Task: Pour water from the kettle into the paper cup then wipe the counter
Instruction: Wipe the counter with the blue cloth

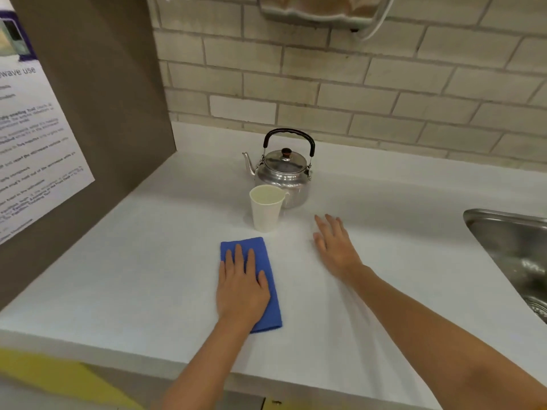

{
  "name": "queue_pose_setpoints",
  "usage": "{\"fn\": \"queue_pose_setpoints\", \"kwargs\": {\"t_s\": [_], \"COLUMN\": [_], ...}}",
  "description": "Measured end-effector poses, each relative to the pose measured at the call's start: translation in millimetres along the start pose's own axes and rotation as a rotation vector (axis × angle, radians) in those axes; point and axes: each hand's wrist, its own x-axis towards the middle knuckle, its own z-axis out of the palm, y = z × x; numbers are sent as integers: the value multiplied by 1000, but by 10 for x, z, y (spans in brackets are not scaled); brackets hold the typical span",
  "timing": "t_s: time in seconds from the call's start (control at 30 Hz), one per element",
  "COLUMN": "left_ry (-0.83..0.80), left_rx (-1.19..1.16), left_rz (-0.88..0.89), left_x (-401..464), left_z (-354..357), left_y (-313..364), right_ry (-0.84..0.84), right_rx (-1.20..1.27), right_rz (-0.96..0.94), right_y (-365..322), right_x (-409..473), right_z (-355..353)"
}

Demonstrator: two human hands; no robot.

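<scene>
A shiny metal kettle [282,173] with a black handle stands upright on the white counter [148,261], spout pointing left. Directly in front of it stands a white paper cup [265,209] with liquid inside. A folded blue cloth [268,291] lies flat on the counter below the cup. My left hand [241,287] rests flat on the cloth, fingers spread, pressing it down. My right hand [334,242] hovers or rests open on the counter to the right of the cup, slightly blurred, holding nothing.
A steel sink [515,255] is set into the counter at the right. A brown panel [103,113] with a printed notice [32,143] walls off the left side. A tiled wall [355,84] runs behind the kettle.
</scene>
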Motion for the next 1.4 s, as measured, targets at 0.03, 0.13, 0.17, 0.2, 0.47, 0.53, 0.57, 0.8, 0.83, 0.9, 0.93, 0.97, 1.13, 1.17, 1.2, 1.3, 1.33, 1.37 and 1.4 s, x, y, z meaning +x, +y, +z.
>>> {"fn": "queue_pose_setpoints", "kwargs": {"t_s": [0.03, 0.13, 0.17, 0.2, 0.47, 0.53, 0.57, 0.8, 0.83, 0.9, 0.93, 0.97, 1.13, 1.17, 1.2, 1.3, 1.33, 1.37, 1.4], "left_ry": [31, 75, 87, 94, -35, -1, 24, 66, 48, 9, -12, -29, -88, -103, -110, -44, -22, -17, -25], "left_rx": [-1, 8, 34, 61, 3, 3, 10, 61, 63, 33, 9, -16, -27, -13, -9, -49, -63, -71, -62], "left_rz": [-80, -262, -297, -320, -18, -60, -101, -199, -152, -51, -8, 37, 262, 276, 281, 306, 321, 334, 341], "left_x": [29, 78, 63, 37, -215, -249, -244, 2, 80, 276, 383, 497, 1143, 1229, 1265, 1078, 967, 877, 841], "left_z": [-43, -79, -61, -17, 351, 291, 261, 349, 406, 522, 571, 614, 627, 608, 604, 694, 738, 768, 785], "left_y": [-118, -208, -103, 69, 1195, 961, 851, 1146, 1313, 1676, 1835, 1965, 2165, 2156, 2128, 1929, 1840, 1757, 1697], "right_ry": [5, -24, -37, -44, -42, -42, -41, 37, 44, 32, 25, 21, -30, -13, 1, 33, 36, 32, 27], "right_rx": [-53, -147, -146, -145, -175, -182, -184, -37, 45, 202, 226, 212, -61, -118, -166, -267, -285, -293, -298], "right_rz": [-6, 12, 23, 27, -47, -45, -42, -39, -27, 20, 26, 19, 8, 15, 17, 11, 16, 27, 37], "right_y": [96, 372, 429, 467, 619, 699, 735, 832, 837, 869, 901, 948, 1260, 1308, 1334, 1349, 1342, 1332, 1318], "right_x": [-5, -11, -13, -11, 22, 35, 38, 49, 55, 72, 80, 86, 142, 153, 163, 179, 188, 202, 214], "right_z": [-49, -175, -194, -202, -252, -290, -304, -370, -394, -470, -506, -537, -627, -621, -611, -547, -533, -522, -512]}}
